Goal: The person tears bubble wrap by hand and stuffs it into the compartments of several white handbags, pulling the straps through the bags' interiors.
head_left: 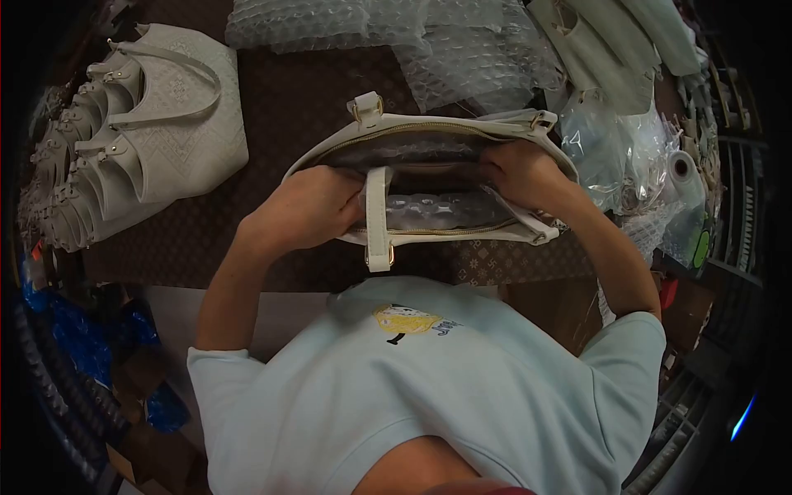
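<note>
Tabletop [272, 107] covered in dark brown cloth with a repeating light monogram pattern. Row of pale finished handbags [132, 132] stacked along its left edge. Sheets of clear bubble wrap [388, 33] lie across the far side; crumpled clear plastic bags [627, 148] and a white tape roll [683, 169] to the right. Blue plastic material [74, 330] on the floor, lower left. Dark wire racking [742, 214] at far right. Lighting dim overall.

left hand [309, 206] + right hand [524, 175] | inside open handbag [429, 132] | bubble wrap [437, 210] within
</note>
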